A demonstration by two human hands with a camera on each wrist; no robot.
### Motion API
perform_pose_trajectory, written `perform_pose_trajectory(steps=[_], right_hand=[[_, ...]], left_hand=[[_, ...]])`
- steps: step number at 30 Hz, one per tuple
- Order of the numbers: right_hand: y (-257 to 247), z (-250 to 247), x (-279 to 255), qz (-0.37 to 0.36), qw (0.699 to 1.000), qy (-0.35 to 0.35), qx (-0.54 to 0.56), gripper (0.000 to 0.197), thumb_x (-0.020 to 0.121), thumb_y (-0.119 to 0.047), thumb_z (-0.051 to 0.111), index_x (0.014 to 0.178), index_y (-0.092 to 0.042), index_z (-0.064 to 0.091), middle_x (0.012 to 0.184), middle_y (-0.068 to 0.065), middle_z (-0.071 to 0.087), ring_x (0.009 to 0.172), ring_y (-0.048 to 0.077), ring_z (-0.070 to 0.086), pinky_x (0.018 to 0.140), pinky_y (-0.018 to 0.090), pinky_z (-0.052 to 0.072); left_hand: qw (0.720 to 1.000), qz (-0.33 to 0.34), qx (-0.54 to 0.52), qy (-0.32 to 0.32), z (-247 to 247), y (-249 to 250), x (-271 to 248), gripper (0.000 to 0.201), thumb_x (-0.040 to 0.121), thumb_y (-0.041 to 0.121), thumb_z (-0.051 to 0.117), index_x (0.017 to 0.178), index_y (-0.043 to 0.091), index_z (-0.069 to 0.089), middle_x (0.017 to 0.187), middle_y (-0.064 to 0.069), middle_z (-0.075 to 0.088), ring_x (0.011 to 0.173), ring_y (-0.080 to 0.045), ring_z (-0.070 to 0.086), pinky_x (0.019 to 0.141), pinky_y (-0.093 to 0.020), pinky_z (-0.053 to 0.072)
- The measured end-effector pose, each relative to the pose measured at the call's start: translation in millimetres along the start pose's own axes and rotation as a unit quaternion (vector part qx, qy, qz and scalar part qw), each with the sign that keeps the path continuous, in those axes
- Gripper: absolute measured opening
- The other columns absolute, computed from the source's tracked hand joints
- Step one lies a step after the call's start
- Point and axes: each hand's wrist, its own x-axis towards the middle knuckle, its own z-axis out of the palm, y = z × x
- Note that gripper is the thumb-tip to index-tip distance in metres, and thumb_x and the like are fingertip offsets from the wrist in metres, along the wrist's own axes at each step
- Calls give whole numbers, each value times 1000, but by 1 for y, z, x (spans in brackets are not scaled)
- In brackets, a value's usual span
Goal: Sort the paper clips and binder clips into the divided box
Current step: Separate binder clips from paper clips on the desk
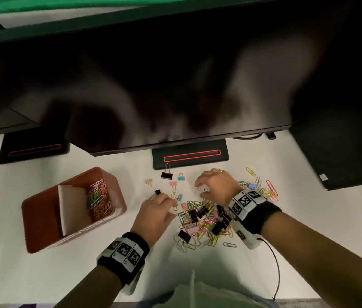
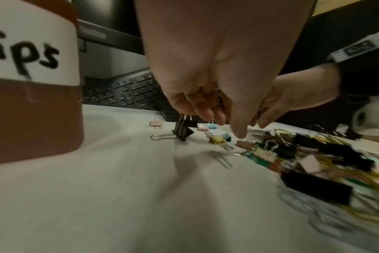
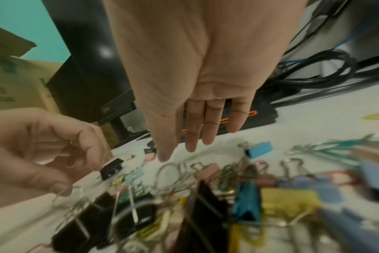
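Observation:
A brown divided box (image 1: 42,238) stands at the left; its right compartment holds coloured paper clips (image 1: 98,201) and its left one shows nothing. A tangled pile of paper clips and binder clips (image 1: 204,221) lies right of centre. My left hand (image 1: 160,210) hovers at the pile's left edge with fingers curled, pinching a thin silver paper clip (image 3: 61,193). Over the pile's far side, my right hand (image 1: 213,185) hangs with straight fingers (image 3: 190,137) pointing down and holds nothing. Loose binder clips lie beyond: black (image 1: 166,174), blue (image 1: 181,177), pink (image 1: 173,184).
Two black monitor stands (image 1: 190,156) (image 1: 33,150) sit behind the clips under a dark screen. A black computer tower (image 1: 342,152) blocks the right side. A keyboard (image 2: 128,92) lies under the monitor. A black cable (image 1: 273,263) trails from my right wrist.

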Motion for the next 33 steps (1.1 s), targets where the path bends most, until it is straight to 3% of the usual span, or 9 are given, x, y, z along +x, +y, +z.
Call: perform_pose_trajectory(steps=[5,9,13,18,25,29,33], right_hand=[[-10,10,14,38,998,-40,8,25,90,-19,51,115,-22,56,115,0,63,111,22,53,96,34,40],[-7,10,14,47,997,-51,28,24,90,-13,47,108,-21,61,110,-2,66,104,19,57,91,30,45],[3,9,-1,9,999,-45,13,20,90,-20,51,105,-21,64,111,0,63,105,20,56,88,30,44],[6,7,-21,-35,998,-54,-1,26,89,-26,56,114,-23,60,120,0,55,111,20,51,94,35,40],[-7,7,-12,7,995,-91,-45,24,90,-21,54,113,-23,59,118,1,61,114,22,50,101,36,33],[-12,8,-6,24,991,-115,-70,22,90,-25,53,110,-22,62,118,2,61,114,23,50,102,37,33],[-7,7,-9,13,997,-71,-24,22,92,-28,50,110,-21,61,114,1,62,107,21,53,96,35,38]], left_hand=[[998,-35,-49,-26,17,3,-7,28,83,20,63,110,15,61,110,0,57,101,-19,54,89,-31,47],[997,-46,-58,2,25,6,-2,13,84,16,62,96,13,65,96,-3,62,90,-23,56,79,-36,49],[996,-59,-66,6,27,5,2,12,84,15,61,96,13,61,92,-3,64,88,-22,55,77,-34,47],[999,-37,-9,15,27,5,2,7,79,15,67,80,15,60,79,0,64,75,-23,57,68,-39,49],[996,-74,0,39,25,-3,-4,13,74,24,74,74,19,62,78,4,60,77,-22,56,66,-35,47],[997,-78,13,25,23,2,-4,8,80,24,67,76,20,62,82,5,60,84,-21,54,72,-35,42],[997,-80,-3,-1,22,1,0,8,84,26,62,85,18,62,90,4,64,91,-20,53,82,-36,39]])
